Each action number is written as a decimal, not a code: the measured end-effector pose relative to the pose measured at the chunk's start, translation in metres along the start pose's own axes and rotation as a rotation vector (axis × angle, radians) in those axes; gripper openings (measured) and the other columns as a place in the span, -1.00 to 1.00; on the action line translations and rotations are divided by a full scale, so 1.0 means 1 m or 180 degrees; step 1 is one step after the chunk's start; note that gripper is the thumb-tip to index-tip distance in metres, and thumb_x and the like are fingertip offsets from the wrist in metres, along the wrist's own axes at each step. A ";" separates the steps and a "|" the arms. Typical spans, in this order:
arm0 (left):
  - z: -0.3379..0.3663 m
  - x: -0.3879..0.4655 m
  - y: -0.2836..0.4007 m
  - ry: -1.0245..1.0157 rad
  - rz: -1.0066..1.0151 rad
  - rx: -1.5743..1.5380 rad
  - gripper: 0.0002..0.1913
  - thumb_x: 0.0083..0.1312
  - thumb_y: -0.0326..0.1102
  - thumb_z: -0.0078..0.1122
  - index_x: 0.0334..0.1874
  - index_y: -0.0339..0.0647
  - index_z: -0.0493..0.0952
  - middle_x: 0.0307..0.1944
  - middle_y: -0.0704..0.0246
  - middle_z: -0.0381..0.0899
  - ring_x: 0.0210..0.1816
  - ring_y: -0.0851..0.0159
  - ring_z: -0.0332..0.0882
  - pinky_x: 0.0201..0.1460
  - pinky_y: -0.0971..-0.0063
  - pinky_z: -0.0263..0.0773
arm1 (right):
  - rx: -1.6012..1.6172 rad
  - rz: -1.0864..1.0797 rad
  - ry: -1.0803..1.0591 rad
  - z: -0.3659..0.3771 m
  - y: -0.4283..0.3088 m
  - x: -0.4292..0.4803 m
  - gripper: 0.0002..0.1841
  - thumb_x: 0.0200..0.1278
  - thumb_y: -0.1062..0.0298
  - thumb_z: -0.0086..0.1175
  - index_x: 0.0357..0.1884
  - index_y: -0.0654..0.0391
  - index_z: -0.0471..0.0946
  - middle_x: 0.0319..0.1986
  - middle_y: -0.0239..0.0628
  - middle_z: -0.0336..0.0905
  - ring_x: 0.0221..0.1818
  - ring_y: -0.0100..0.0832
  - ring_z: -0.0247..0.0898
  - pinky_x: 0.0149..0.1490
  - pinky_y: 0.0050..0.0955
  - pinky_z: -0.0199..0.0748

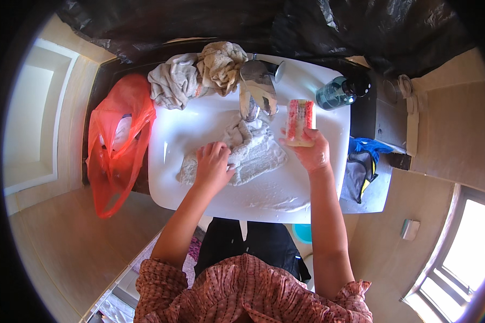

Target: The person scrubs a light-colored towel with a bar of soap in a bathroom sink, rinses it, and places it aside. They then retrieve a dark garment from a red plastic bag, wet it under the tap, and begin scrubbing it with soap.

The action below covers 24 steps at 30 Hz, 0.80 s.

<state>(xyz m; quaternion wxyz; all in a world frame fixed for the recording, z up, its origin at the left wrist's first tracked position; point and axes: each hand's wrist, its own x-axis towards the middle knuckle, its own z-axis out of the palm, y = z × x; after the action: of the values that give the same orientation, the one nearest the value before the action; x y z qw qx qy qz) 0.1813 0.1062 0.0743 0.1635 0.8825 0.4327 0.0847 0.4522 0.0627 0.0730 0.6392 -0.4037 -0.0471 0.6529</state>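
Observation:
A wet, sudsy pale terry cloth (258,157) lies bunched in a white washbasin (262,202), below a metal faucet (258,84). My left hand (214,165) rests on the cloth's left part with its fingers bent; whether they pinch the fabric is hard to tell. Raised over the basin's right side, my right hand (311,149) holds a scrub brush (301,121), its red and white bristles turned up towards the camera. Foam streaks the front of the basin.
Two crumpled cloths, one grey (173,80) and one beige (222,66), sit on the back left rim. A red plastic bag (121,141) stands left of the basin. A teal bottle (333,93) leans at the back right, with blue and grey fabric (357,173) beyond the right edge.

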 end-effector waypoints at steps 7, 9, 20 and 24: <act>0.021 0.023 0.022 -0.0048 -0.0045 -0.0505 -0.62 0.05 -0.30 0.38 -0.07 -0.12 0.51 0.02 0.34 0.40 0.11 0.10 0.37 0.17 0.11 0.24 | 0.0340 -0.0408 -0.0141 0.006 0.003 0.011 -0.40 0.23 0.28 0.15 0.22 0.43 0.27 0.13 0.02 0.40 0.17 -0.04 0.40 0.27 0.04 0.41; 0.027 0.025 0.021 -0.0051 -0.0041 -0.0416 -0.61 0.07 -0.27 0.38 -0.04 -0.10 0.51 0.02 0.34 0.40 0.11 0.11 0.37 0.16 0.10 0.25 | 0.0204 -0.0477 0.0158 0.009 0.003 0.022 -0.44 0.32 0.26 0.13 0.19 0.48 0.27 0.12 0.03 0.41 0.15 -0.05 0.43 0.27 -0.02 0.42; 0.032 -0.013 -0.011 0.0008 -0.1232 -0.0023 -0.44 -0.02 -0.35 0.39 0.11 -0.06 0.47 0.07 0.25 0.44 0.15 -0.04 0.37 0.21 -0.02 0.26 | -0.0368 -0.0391 0.1272 -0.007 0.047 0.011 -0.47 0.37 0.04 0.08 0.18 0.27 0.40 0.04 -0.08 0.46 0.12 -0.13 0.43 0.21 -0.11 0.42; 0.040 -0.007 -0.022 0.0083 -0.0897 -0.1421 -0.53 -0.09 -0.55 0.32 -0.05 -0.17 0.50 -0.04 0.21 0.49 0.05 -0.05 0.44 0.09 0.18 0.38 | -0.3740 -0.0843 0.1258 -0.016 0.098 0.020 -0.44 0.26 0.04 0.18 0.21 0.16 0.43 0.14 -0.21 0.41 0.18 -0.18 0.35 0.22 -0.20 0.35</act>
<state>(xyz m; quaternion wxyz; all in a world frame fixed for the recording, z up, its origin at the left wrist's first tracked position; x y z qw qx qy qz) 0.1727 0.1046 0.0287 0.3587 0.7544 0.5241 0.1658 0.3863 0.0553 -0.0031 0.3829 -0.7909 -0.3282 0.3466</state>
